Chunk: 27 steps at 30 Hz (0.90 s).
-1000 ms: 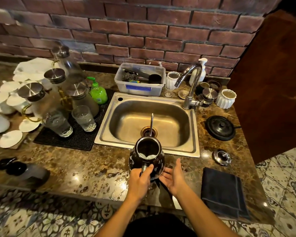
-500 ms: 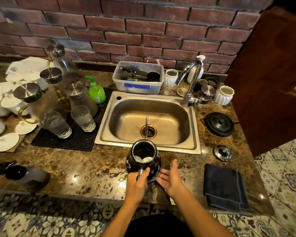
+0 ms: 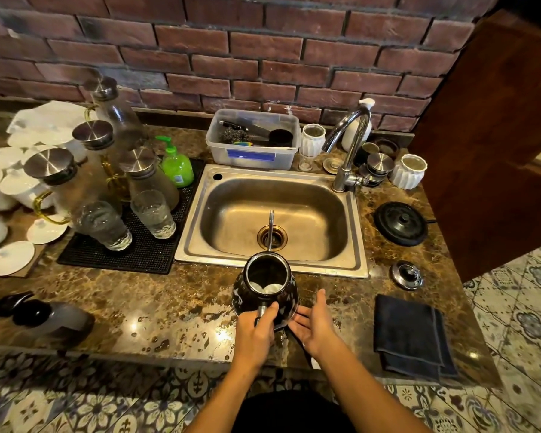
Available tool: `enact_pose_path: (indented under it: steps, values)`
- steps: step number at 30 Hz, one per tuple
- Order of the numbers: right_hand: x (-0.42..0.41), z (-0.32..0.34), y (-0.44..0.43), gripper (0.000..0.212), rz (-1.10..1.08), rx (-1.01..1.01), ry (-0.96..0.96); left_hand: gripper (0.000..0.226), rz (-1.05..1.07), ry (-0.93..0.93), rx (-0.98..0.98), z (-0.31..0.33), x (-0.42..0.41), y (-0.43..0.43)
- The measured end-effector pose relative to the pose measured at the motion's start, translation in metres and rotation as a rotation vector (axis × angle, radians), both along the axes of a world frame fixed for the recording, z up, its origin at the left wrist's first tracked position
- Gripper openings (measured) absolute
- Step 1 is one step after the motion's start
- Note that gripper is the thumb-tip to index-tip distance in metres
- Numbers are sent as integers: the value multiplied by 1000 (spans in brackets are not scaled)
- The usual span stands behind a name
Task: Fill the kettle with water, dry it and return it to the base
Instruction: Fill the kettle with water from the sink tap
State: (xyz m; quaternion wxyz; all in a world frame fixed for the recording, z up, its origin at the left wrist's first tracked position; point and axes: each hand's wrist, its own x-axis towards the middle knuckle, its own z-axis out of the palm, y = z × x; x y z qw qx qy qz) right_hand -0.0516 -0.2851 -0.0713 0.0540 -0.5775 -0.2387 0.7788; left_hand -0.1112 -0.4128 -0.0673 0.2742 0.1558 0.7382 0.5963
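Little is changing since a second ago: the kettle [image 3: 265, 290] is staying on the table [image 3: 156, 310] just in front of the sink [image 3: 270, 220], with both hands keeping their places.

Left of the sink, white crockery [image 3: 5, 195] is crowding the far end, and glass carafes [image 3: 107, 157] with steel lids and two tumblers [image 3: 152, 214] are standing on a black mat [image 3: 144, 254]. A green pump bottle [image 3: 175, 165] is sitting beside the sink's back left corner; its label is too small to read. Behind the sink, a clear tub [image 3: 252, 140] is showing a blue sticker whose writing cannot be read.

Before the sink, the kettle is standing lidless, its thin spout reaching over the basin. The left hand [image 3: 256, 331] is gripping the handle, fingers closed round it. The right hand [image 3: 313, 325] is hovering just beside the kettle, fingers spread and holding nothing.

Right of the sink, the tap [image 3: 347, 145] is rising at the back corner, the round black base [image 3: 400, 224] is lying bare, a shiny lid [image 3: 407, 275] is resting nearer, and a dark folded cloth [image 3: 411, 335] is lying nearest the table edge.
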Motion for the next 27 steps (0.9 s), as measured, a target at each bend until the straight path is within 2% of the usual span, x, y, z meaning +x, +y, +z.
enact_pose_path:
  steps: [10, 17, 23, 27]
  values:
    - [0, -4, -4, 76, -14, 22, 3, 55, -21, -45, 16, 4, 0, -2]
    - [-1, -2, 0, 83, -15, 8, 20, 54, 20, -45, 67, 10, 0, 1]
    - [-19, 16, 37, 80, -58, 14, 146, 41, 36, 17, 103, 41, -26, 47]
    - [-39, 29, 81, 72, 7, 73, 197, 29, 66, 28, 90, 65, -53, 96]
